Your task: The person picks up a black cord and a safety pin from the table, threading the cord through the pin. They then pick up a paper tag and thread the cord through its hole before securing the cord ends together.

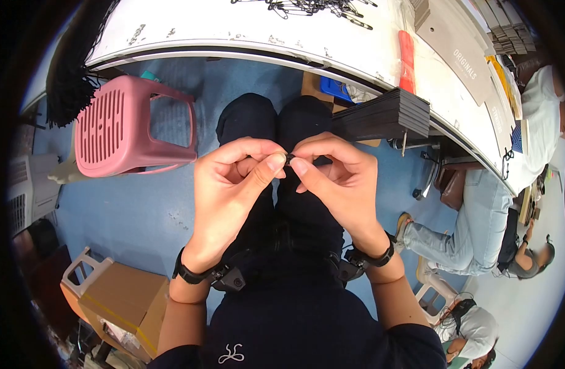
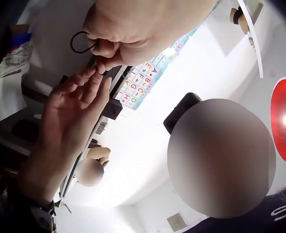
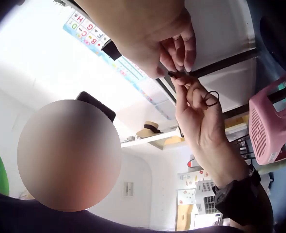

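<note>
Left hand (image 1: 233,181), right hand (image 1: 341,178) — both pinch a black loop (image 1: 288,158).

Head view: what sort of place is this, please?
Probably a small workshop for hand assembly: a long white table carries stacked cards and loose black pins, another person sits beside it, and the left hand and right hand pinch a black loop.

Dark navy top (image 1: 307,326), white emblem (image 1: 231,353); dark trousers (image 1: 307,215); black camera straps (image 1: 190,273) at my left hand (image 1: 233,184) and right hand (image 1: 341,181).
</note>
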A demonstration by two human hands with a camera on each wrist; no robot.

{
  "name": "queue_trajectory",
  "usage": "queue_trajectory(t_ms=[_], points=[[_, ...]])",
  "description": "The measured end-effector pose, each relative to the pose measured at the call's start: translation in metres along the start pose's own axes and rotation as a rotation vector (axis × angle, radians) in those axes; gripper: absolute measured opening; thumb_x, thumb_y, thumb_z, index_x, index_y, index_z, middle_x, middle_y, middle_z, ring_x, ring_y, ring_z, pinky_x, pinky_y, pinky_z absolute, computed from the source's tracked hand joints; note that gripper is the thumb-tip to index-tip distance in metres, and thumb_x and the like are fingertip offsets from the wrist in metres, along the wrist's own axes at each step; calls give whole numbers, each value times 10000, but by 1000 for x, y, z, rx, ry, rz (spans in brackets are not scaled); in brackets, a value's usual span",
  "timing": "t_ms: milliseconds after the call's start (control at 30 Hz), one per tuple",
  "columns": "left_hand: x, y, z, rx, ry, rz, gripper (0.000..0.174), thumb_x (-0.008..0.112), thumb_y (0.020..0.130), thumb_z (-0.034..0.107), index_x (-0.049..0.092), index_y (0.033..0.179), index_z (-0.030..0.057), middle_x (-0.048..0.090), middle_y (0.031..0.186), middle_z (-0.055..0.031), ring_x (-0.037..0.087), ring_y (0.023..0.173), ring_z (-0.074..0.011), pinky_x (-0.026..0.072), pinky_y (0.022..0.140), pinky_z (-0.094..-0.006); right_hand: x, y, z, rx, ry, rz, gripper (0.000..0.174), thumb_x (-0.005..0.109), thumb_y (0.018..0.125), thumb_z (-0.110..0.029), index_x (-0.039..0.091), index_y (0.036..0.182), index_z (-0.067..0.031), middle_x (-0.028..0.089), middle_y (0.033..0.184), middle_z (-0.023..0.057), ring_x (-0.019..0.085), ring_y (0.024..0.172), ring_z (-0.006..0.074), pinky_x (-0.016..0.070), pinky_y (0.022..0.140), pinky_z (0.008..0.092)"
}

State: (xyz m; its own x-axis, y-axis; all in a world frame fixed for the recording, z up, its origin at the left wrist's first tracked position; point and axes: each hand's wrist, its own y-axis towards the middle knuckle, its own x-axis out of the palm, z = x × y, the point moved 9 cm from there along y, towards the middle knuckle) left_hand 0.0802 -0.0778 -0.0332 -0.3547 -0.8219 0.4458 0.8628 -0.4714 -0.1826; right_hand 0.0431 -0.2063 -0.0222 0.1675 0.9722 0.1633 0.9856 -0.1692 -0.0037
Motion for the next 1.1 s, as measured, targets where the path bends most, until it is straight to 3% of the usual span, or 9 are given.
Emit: queue_trajectory(t_ms=[167,233,267,333,533,600,833,900,1100], points=[[-2,-1,1,-11,11,12,142,635,841,19,621,966,-46,643,863,-79,608,746,-90,464,616,-184,1,1,-1,-3,-36,-3,103,653,790,17,640,891,30,617,871,56,574,739,62,473,529,162],[-5,-2,-2,-80,27,22,149,647,837,46,630,961,-35,642,831,-76,571,664,-49,365,485,-163,0,1,-1,-1,-41,-3,97,650,790,20,641,885,32,621,871,56,577,736,61,471,527,160],[-6,-1,-2,-80,27,22,149,647,837,46,630,961,-35,642,831,-76,571,664,-49,365,485,-163,0,1,-1,-3,-61,-6,92,649,791,18,642,881,33,623,871,57,579,731,61,470,526,160],[-6,0,-8,-157,-8,-6,148,649,835,65,637,952,-26,631,777,-63,484,563,-9,244,424,-172,0,1,-2,-5,-82,-10,87,648,792,15,643,877,33,625,871,58,582,726,61,470,526,159],[-2,1,-20,-298,-145,-66,135,628,843,61,639,947,-25,597,717,-42,353,488,6,213,415,-171,-1,1,-6,-20,-136,4,90,653,782,11,646,870,30,625,857,57,582,707,66,480,533,169],[-1,1,-21,-304,-158,-74,138,626,845,62,638,950,-27,596,717,-42,345,485,9,210,414,-169,2,1,-18,-159,-268,-4,100,657,768,19,645,867,24,623,841,64,582,681,82,492,541,184],[-2,-1,-24,-341,-247,-89,154,622,851,66,627,968,-34,592,722,-36,330,478,16,195,408,-163,1,0,-22,-210,-302,68,116,678,744,30,642,853,16,624,815,79,583,656,105,502,545,209],[-1,-1,-23,-351,-263,-99,156,623,851,68,626,969,-35,590,723,-34,330,479,16,194,409,-162,3,-4,-33,-384,-365,74,133,686,726,52,641,843,8,625,809,81,591,654,120,496,540,214],[-1,-2,-18,-310,-247,-53,164,622,856,78,620,977,-33,586,724,-29,339,484,15,196,411,-163,2,-16,-52,-502,-485,117,171,704,701,65,652,847,-9,625,799,84,599,653,144,486,541,220]])
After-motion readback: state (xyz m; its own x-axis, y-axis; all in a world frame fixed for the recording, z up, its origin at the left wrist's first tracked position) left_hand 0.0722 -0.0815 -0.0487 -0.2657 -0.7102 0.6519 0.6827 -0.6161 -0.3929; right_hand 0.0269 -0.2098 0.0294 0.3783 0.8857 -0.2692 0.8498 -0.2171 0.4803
